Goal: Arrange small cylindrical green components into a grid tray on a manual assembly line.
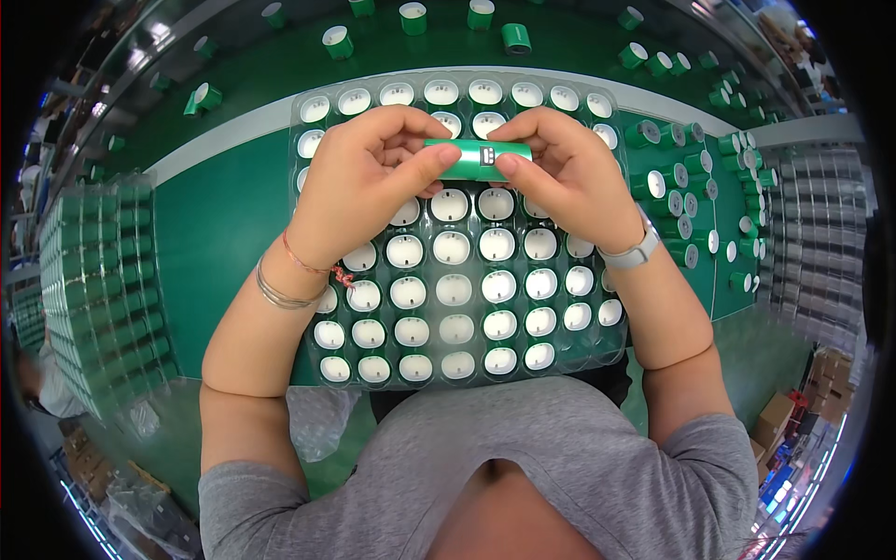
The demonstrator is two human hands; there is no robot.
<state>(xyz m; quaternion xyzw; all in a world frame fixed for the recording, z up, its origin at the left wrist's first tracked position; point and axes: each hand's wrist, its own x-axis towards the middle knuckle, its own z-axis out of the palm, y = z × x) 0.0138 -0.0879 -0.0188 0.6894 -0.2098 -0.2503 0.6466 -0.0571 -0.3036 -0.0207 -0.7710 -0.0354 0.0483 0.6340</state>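
Both my hands hold one small green cylinder [467, 161] on its side, above the far half of a clear plastic tray [583, 359]. My left hand [378, 173] pinches its left end between thumb and fingers. At the other end, my right hand [565, 177] grips it with the thumb beside a small dark printed patch. Rows of green pieces with white oval tops [452, 247] fill most of the tray's pockets. A few pockets at its near right corner hold no piece. Part of the rows lies hidden beneath my hands.
Stacked trays of green pieces [103, 289] rise at the left, and stacked clear trays [817, 233] at the right. Loose green cylinders [689, 201] stand on the green table right of the tray. Beyond a pale rail, more cylinders [413, 19] stand on a green surface.
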